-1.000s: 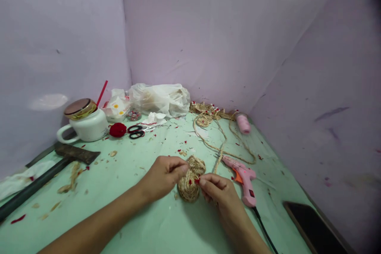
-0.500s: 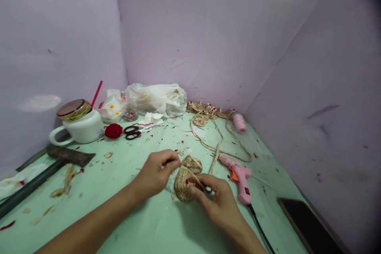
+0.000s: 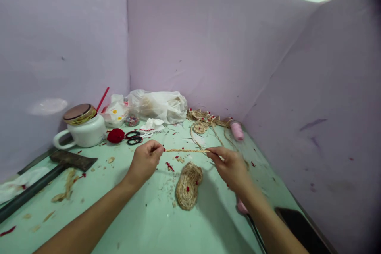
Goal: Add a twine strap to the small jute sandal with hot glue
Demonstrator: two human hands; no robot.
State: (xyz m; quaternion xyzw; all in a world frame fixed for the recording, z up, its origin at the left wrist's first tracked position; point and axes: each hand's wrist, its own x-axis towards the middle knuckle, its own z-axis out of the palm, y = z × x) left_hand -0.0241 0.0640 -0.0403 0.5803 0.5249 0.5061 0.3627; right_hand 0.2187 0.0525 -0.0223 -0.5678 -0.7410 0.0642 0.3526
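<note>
Twisted cord (image 3: 186,151) strung nearly level between two hands, crosswise to the person, and straight enough that I judge it to be under light tension. Left hand (image 3: 145,163) pinches one end between thumb and forefinger, a fleck of red showing at the tips; right hand (image 3: 230,166) pinches the other, fingers bent round it (whether more cord runs on behind that palm I cannot tell). Both appear lifted off the bench (image 3: 149,222), the cord passing beyond the far end of a coiled straw piece (image 3: 188,186), with bare green between the two in my view. The piece lies flat, long axis running away from the person, its far end leaning a little to the right; so cord and piece lie roughly square to one another, not in line. From the left hand the piece is to the right and closer to the person; from the right hand, to the left and likewise closer. Of the two, the right hand stands nearer, just beside the far end; the left is farther off. Neither touches it. Two spots of red on the piece, one on the upper face, one near the right edge. Pink glue gun (image 3: 241,206) mostly hidden by the right forearm. Red scraps (image 3: 169,166) lie on the bench, beyond the piece and to its left.
</note>
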